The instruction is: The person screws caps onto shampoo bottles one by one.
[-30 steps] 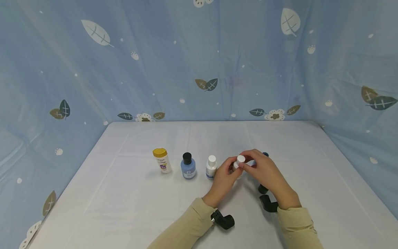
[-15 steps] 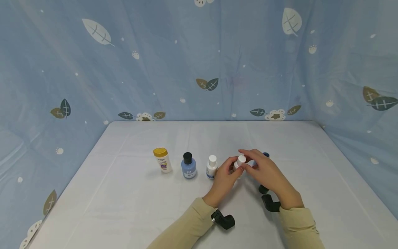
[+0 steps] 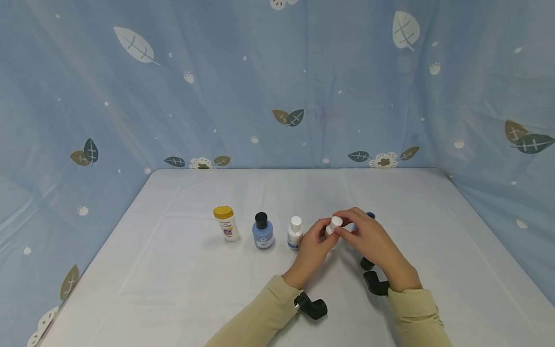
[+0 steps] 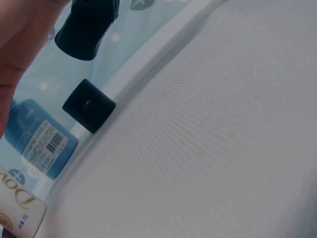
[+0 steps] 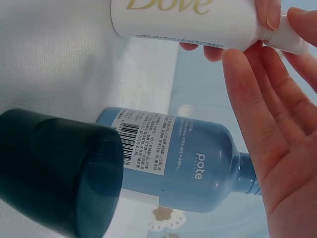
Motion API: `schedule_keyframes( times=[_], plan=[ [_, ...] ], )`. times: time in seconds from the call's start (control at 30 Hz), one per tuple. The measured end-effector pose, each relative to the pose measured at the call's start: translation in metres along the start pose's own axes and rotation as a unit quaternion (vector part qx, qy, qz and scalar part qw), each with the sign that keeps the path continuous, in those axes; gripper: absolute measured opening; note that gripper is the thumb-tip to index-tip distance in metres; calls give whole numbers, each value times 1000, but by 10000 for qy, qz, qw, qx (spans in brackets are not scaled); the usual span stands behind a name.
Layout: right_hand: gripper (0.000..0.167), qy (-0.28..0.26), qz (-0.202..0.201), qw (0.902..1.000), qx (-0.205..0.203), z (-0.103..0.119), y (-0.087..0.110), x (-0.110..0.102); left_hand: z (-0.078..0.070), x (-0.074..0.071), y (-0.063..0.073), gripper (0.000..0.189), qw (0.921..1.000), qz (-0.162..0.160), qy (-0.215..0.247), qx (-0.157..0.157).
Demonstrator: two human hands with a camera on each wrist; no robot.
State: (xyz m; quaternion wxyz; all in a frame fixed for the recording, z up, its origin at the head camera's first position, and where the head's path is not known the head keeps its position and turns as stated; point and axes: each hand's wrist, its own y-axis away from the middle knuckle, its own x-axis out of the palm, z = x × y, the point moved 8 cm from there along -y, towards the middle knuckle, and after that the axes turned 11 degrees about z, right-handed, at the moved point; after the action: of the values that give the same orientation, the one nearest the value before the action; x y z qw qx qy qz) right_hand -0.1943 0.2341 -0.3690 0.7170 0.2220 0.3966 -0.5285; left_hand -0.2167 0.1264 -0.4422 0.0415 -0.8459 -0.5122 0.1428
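Note:
Upright in my left hand [image 3: 310, 247] is a white Dove bottle [image 5: 188, 20], the left fingers wrapped about its upper body. Thumb and fingers of my right hand [image 3: 363, 235] pinch its white cap [image 3: 336, 221], which sits on the neck. Behind the right hand, mostly hidden in the head view, a blue "pote" bottle [image 5: 173, 158] stands with its threaded neck bare. Near the right wrist a black bottle cap [image 4: 89, 105] rests on the table. Just left of the left hand is another white bottle with a white cap [image 3: 295, 233].
Further left stand a blue bottle with a black cap [image 3: 262, 231] and a white bottle with a yellow cap [image 3: 226, 224]. All are on a white-covered table [image 3: 173, 289], backed by a blue leaf-patterned curtain [image 3: 243, 86]. Black camera mounts [image 3: 311, 307] jut from both wrists.
The right thumb and fingers shift slightly at the white cap. The left hand keeps its hold, and the standing bottles stay in place.

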Motion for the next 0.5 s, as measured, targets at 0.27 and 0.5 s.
schedule_keyframes(
  times=[0.27,0.5],
  plan=[
    [30,38,-108,9998,158,-2,-1,-1,1,0,0,27,10000,16,49,29],
    [31,144,-189,9996,171,-1,-2,1,2,-1,-1,28,10000,-6,-15,19]
  ],
)
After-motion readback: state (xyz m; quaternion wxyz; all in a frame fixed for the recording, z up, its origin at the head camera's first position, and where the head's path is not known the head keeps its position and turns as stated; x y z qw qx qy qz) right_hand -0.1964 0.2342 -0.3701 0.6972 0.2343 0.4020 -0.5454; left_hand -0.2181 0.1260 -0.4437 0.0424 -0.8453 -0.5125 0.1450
